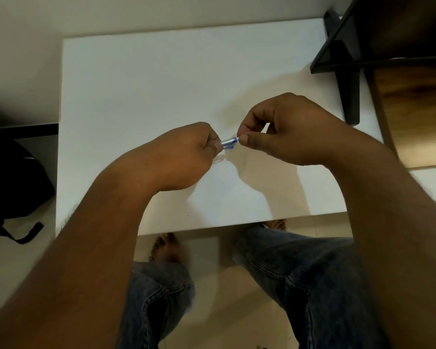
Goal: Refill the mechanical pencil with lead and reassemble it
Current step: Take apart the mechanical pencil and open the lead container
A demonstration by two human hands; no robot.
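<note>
My left hand (186, 157) is closed in a fist round the mechanical pencil (229, 142). The fingers are curled tight over most of the barrel, so only a short silver stretch with a blue clip and blue end sticks out toward my other hand. My right hand (287, 129) meets that end: thumb and forefinger are drawn together in a narrow pinch on the blue tip, and the other fingers are curled loosely above them. Whether a lead sits inside the pinch is too small for me to tell. The pencil lies nearly level, just above the tabletop, between the two hands.

Both hands hover over the white table (149, 84), right of its middle. A dark shelf frame (350, 79) stands on the far right corner, one black leg coming down near my right wrist. On the floor to the left lies a black bag (10, 185) with a loose strap.

The table's near edge runs under my forearms; below it are my jeans (312, 285) and a bare foot (164, 248). The broad bare stretch of table is to the left and beyond my hands.
</note>
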